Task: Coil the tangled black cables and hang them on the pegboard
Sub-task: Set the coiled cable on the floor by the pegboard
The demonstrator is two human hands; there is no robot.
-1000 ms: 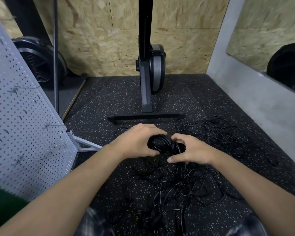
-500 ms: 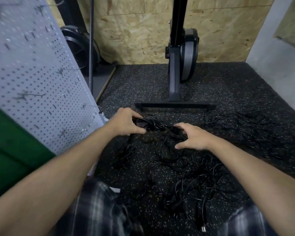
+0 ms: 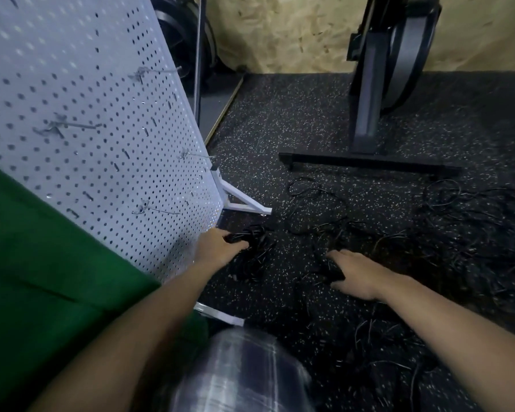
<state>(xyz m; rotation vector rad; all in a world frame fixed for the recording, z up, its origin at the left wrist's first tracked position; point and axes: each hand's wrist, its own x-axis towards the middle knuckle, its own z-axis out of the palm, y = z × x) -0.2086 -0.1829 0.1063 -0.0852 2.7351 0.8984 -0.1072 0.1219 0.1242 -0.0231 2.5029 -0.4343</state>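
Beside pegboard (image 3: 87, 114) | left hand (image 3: 219, 248) grips cable bundle (image 3: 254, 254), long axis near-far | right hand (image 3: 359, 275) clutches cables (image 3: 330, 269)

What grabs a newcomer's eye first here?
The big white pegboard fills the left side, its wire hooks bare. To its right, a tangle of black cables sprawls over the speckled floor. The left hand grips a bundle of black cable near the pegboard's foot, and the right hand reaches into the tangle.
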